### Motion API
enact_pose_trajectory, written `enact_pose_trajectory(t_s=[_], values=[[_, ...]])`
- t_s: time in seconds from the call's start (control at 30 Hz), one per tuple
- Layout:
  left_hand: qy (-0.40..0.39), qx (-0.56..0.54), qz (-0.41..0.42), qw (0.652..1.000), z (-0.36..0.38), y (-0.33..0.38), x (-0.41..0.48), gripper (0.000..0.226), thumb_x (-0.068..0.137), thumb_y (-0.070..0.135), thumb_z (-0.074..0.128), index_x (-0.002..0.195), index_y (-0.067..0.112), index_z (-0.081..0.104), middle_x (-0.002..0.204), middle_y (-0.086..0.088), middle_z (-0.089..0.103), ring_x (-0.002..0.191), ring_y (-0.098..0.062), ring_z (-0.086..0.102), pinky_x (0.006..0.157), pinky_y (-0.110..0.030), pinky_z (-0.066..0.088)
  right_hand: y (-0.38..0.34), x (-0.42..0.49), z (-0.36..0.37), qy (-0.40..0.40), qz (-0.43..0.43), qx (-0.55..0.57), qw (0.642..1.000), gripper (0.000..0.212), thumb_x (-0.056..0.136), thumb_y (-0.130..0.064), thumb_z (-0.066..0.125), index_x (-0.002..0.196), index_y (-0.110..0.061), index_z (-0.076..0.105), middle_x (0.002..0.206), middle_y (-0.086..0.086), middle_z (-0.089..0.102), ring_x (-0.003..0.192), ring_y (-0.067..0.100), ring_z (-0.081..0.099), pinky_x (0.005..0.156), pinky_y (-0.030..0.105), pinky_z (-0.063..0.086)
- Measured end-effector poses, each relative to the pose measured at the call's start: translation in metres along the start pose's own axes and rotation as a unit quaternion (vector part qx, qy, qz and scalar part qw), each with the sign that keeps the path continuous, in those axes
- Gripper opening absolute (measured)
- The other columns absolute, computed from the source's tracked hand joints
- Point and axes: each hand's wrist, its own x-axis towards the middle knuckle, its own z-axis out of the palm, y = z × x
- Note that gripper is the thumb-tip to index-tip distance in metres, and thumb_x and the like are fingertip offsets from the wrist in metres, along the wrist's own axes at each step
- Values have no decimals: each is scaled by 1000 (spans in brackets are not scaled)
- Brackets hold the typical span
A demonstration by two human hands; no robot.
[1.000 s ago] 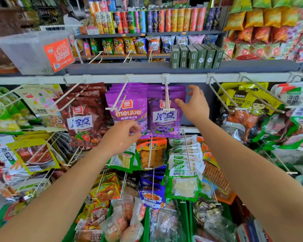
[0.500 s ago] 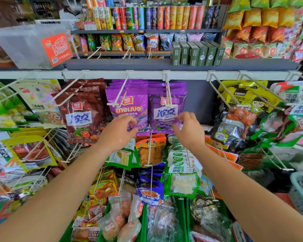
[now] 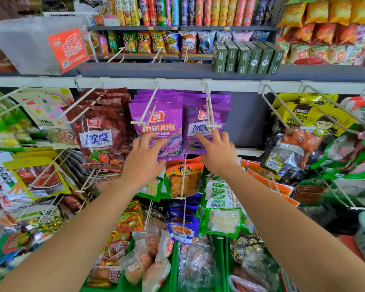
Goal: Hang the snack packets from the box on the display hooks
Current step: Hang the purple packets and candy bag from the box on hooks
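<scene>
Both arms reach forward and up from the bottom corners, forearms bare and converging on the purple packets at centre.

Left hand (image 3: 143, 161): back toward the camera, fingers (image 3: 142, 140) straight and slightly fanned. The tips lie on the lower face of the purple "meijue" packet (image 3: 162, 114), with the thumb out to the right. Nothing is pinched.

Right hand (image 3: 218, 157): back toward the camera, fingers spread wide. The index fingertip (image 3: 199, 137) rests on the face of the second purple packet (image 3: 193, 123), just below the front end of its hook. Whether the thumb touches the packet, cannot tell. Nothing is gripped.

Location of the task items: both front purple packets hang upright, side by side and touching, below the white rail (image 3: 236, 86).

Counts:
- Hands: 2.
- White hooks carrying purple packets: 2, the left hook (image 3: 148, 108) and the right hook (image 3: 208, 102).
- Purple packets: one stack per hook, several deep. Exact number cannot be told.
- Dark red packets (image 3: 101, 127): one stack, on the next hook to the left.
- Dark green boxes (image 3: 243, 57): 6, in a row on the grey shelf (image 3: 135, 69) above the rail.
</scene>
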Motion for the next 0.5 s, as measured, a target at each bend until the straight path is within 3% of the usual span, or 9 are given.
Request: enact_pose_trajectory(t_s=[0.17,0.3,0.4,0.5], values=[[-17,39,5,999,12,3,14,73,87,40,65,149,32,27,153,-8,16,139,-32,19,97,-45,45,1,-10,3,-24,2,30,999,71,92,-36,56,152,-39,17,162,-1,2,139,36,22,96,50,46],[-50,33,-3,998,12,-2,27,76,88,43,61,150,35,18,157,-4,6,142,-31,12,91,-45,48,-3,-17,1,-54,1,43,998,74,92,-36,55,154,-35,14,163,-3,-10,141,36,22,99,51,48],[-71,23,4,997,10,-6,27,78,89,46,60,151,35,14,159,-3,3,145,-30,9,97,-46,45,-13,-19,-4,-74,20,53,996,76,91,-36,58,154,-31,16,163,0,-8,140,36,24,97,51,49],[-75,-5,21,997,6,-10,14,76,90,46,59,152,35,16,160,-1,5,145,-28,10,106,-47,39,-30,-24,-9,-71,36,65,995,71,91,-36,59,152,-28,23,158,6,10,138,36,29,96,51,50]])
